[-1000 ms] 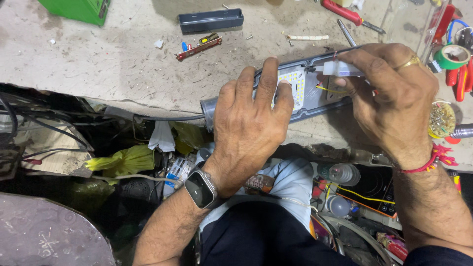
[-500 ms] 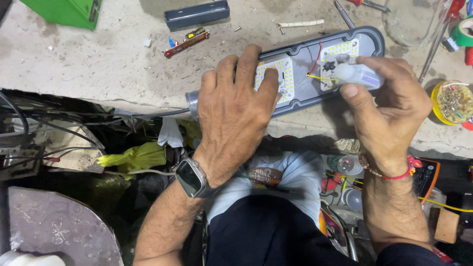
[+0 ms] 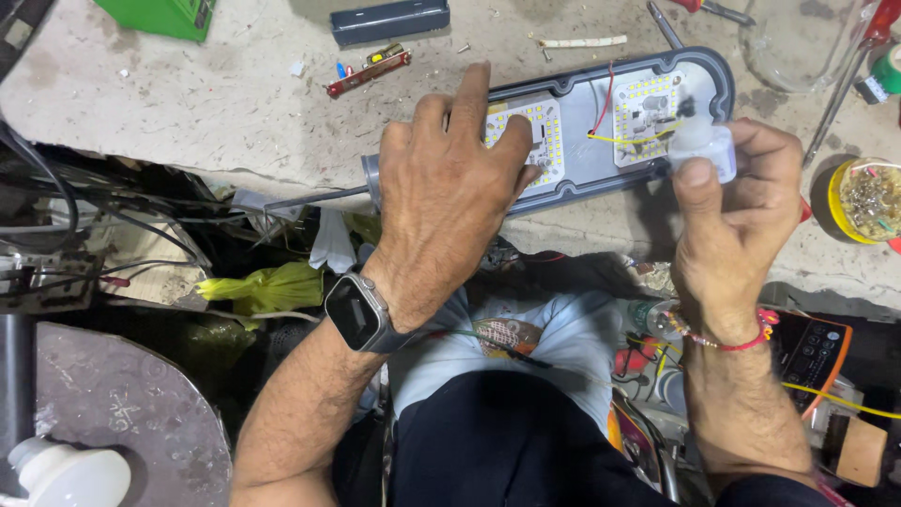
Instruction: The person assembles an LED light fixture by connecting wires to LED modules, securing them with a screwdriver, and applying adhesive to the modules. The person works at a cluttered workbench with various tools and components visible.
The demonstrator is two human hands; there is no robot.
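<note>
On the workbench, near edge: grey LED light housing lies flat, long axis left-right, lid off, innards facing up.
Left hand: left hand spread palm-down over the left end of the housing, fingers splayed and pressing on it, fingertips touching the left LED board; nothing gripped.
Right hand: right hand curled around a small white tube, thumb and fingers pinching it; tube tip sits at the right LED board, whether touching can't tell.
Wiring: red wire and yellow wire run between the two boards inside the housing.
Left wrist: smartwatch, dark screen.
Right wrist: red thread band.
Far left: green box at bench's far edge.
Far centre: dark grey rectangular block; just near it a small red circuit strip.
Far right: screwdriver shaft, clear plastic container.
Right edge: round yellow tin holding small parts.
Near left, below bench: white bulb beside a round metal plate; yellow-green rag among cables.
</note>
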